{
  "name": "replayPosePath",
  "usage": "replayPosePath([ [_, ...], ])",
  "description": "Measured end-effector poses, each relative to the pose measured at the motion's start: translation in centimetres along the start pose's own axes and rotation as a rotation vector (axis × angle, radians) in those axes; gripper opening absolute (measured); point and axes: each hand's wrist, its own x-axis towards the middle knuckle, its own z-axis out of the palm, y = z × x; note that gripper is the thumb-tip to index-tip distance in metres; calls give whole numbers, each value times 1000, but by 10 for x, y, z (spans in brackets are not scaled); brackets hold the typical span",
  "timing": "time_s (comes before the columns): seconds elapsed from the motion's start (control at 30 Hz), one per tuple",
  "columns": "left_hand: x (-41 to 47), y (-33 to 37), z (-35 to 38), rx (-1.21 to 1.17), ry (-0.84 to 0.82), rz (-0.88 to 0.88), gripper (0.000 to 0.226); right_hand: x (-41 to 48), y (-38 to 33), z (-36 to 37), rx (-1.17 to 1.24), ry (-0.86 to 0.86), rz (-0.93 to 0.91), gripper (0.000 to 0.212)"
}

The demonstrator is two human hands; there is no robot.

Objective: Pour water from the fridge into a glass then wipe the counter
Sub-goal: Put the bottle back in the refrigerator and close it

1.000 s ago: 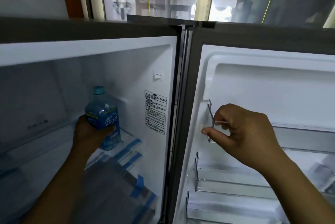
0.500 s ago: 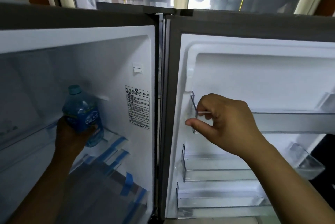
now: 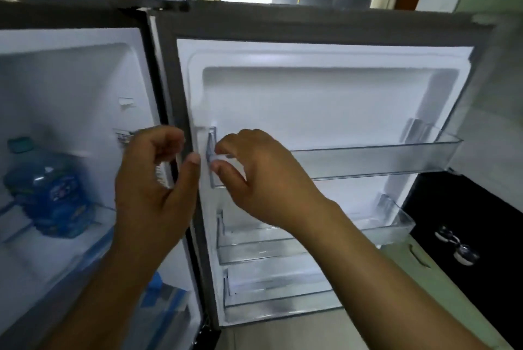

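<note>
A blue water bottle (image 3: 48, 191) with a teal cap stands upright on the glass shelf (image 3: 56, 259) inside the open fridge, at the left. My left hand (image 3: 152, 179) is out of the fridge, well right of the bottle. It hovers by the hinge edge of the door with its fingers loosely curled, its thumb out, and nothing in it. My right hand (image 3: 260, 177) pinches the left end of the clear upper door shelf (image 3: 368, 157) on the open fridge door (image 3: 311, 100). No glass is in view.
Two more clear door bins (image 3: 283, 247) sit below the upper one. A black stove (image 3: 441, 208) with two knobs (image 3: 455, 245) lies at the right, beside a pale green counter (image 3: 441, 298). Windows run above the fridge.
My left hand has let go of the bottle and drawn back out of the fridge toward the door edge. The bottle stays on the shelf. The view has swung to the right.
</note>
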Motion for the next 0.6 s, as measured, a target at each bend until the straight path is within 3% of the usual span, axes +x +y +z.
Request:
replayPosePath([
  [0.2, 0, 68, 96, 313, -424, 191, 49, -99, 61, -84, 80, 505, 167, 15],
  [0.33, -11, 113, 159, 426, -524, 234, 47, -157, 130, -152, 61, 748, 326, 8],
  [0.47, -26, 135, 183, 530, -453, 251, 43, -197, 187, -198, 116, 777, 533, 5],
  [0.6, -31, 143, 165, 489, -453, 157, 45, -210, 225, -204, 247, 627, 720, 35],
])
